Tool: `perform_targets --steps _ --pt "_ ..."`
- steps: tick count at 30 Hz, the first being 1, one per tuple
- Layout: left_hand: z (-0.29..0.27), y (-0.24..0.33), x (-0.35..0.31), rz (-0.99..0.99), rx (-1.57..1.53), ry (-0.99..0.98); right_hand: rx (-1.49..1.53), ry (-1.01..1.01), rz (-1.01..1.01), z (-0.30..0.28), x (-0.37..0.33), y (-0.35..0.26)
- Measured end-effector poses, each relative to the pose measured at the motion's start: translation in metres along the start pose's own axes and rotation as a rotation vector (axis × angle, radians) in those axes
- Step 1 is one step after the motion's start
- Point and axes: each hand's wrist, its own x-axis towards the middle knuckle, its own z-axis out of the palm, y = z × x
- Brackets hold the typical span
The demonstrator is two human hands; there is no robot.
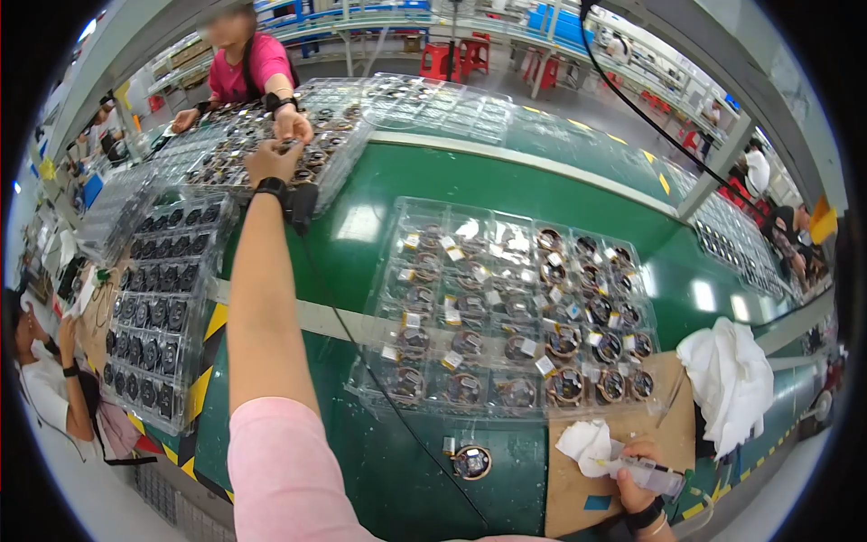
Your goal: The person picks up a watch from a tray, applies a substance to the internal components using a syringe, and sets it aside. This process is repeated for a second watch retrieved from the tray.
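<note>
My left arm reaches far forward. My left hand (271,166) is closed at the fingertips, right beside a co-worker's outstretched hand (294,125); what my fingers pinch, if anything, is too small to make out. Beneath both hands lies a tray crowded with round electronic parts (226,155). At the lower right, my right hand (634,492) grips a clear dispensing syringe (657,476) with a thin tube at its back end. The syringe's tip points at a crumpled white tissue (586,444) on a brown board (567,506). One round circuit module (471,462) lies alone on the green mat.
Stacked clear plastic trays (379,312) with round modules fill the middle. A tray of black watch-like parts (153,312) stands left. A white cloth (730,384) hangs over the board's right side. A black cable (361,352) crosses the green table (506,176).
</note>
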Motion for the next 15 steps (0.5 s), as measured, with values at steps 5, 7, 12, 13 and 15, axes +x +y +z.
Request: perform_targets --steps 5,7,12,13,15 --pt "-0.007 -0.006 -0.019 0.035 0.303 0.247 0.045 -0.044 0.032 0.000 0.006 0.003" --pt "-0.032 -0.009 -0.023 0.122 0.366 0.320 -0.020 -0.056 -0.042 -0.005 0.007 -0.003" --pt "-0.108 0.057 -0.107 0.275 -0.382 0.053 0.032 -0.075 -0.011 -0.002 0.017 -0.007" --pt "-0.123 0.090 -0.151 0.351 -0.474 -0.022 0.017 -0.071 -0.012 -0.003 0.015 -0.007" --pt "-0.155 0.135 -0.233 0.473 -0.576 -0.435 0.002 -0.061 -0.008 -0.005 0.012 -0.005"
